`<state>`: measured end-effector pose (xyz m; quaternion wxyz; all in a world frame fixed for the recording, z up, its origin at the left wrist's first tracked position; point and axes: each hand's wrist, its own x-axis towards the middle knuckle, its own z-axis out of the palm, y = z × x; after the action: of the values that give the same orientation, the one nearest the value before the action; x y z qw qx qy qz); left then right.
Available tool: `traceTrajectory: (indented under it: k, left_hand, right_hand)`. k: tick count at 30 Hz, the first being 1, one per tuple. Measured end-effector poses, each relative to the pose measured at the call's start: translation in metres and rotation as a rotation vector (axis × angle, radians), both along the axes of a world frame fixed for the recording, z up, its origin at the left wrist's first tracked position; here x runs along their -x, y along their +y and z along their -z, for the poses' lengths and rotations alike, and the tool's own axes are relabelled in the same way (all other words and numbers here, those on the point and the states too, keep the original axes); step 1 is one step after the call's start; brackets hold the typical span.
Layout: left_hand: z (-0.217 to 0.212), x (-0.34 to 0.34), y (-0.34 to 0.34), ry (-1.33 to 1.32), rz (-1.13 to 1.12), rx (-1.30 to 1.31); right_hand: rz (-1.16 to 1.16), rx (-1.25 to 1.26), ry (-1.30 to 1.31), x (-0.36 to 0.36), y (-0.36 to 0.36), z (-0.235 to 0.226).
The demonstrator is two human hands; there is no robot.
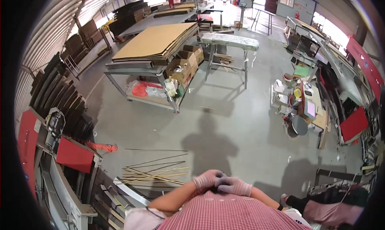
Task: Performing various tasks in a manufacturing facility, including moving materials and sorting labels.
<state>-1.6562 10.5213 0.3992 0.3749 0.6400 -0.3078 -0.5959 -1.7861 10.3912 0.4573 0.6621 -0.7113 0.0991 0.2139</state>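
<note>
My left hand (207,180) and my right hand (236,186) meet in front of my chest, just above the red-checked apron (224,212). Both wear pale knit gloves with darker grey fingers. The fingers are curled in and pressed together, overlapping each other. Whatever they may hold between them is hidden. On the floor beyond my left forearm lies a loose pile of thin sticks (156,174), some yellowish and some dark, several of them crossing.
A table (142,72) bears stacked brown boards (154,41), with cardboard boxes (186,63) beside it. Behind stands a wrapped trestle bench (229,40). Red-ended machines (76,154) flank the left. A cluttered desk (317,109) and stool (298,125) stand right; another person (333,208) is at lower right.
</note>
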Motion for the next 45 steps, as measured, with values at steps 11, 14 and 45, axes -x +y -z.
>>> traceTrajectory:
  k: [11,14,45]
  left_hand:
    - [0.003,-0.335,-0.251,-0.127,-0.213,0.154]
    - [0.025,-0.399,-0.287,-0.059,-0.526,0.104]
    - [0.065,-0.848,-0.611,-0.08,-0.658,-0.402]
  right_hand:
    - [0.767,-0.415,-0.025,-0.276,-0.299,0.05]
    - [0.774,-0.392,0.009,-0.384,-0.387,0.073]
    - [1.656,-1.074,-0.135,-0.968,-1.035,0.284]
